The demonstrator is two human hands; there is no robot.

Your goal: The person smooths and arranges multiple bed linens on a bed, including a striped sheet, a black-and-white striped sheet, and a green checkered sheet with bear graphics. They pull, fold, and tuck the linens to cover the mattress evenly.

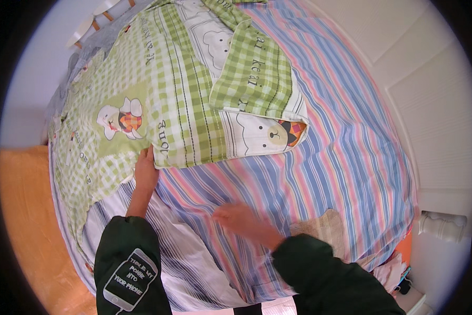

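Green checked quilt (170,107) lies left and far on the striped sheet (346,163). Step in hand appears to be near-edge adjustment: left hand (145,170) touches the edge; right hand (241,220) is apart, blurred. Neither grip can be determined. Further adjustment likely calls for two-handed contact.

Dark printed lettering (163,137) across a green checked quilt (194,134), more on its folded-over corner (270,79), further letters (84,160) near its left edge, hard to make out, pale capitals (133,275) stacked on a phone-shaped print (115,300), worn on a dark left sleeve (128,236).
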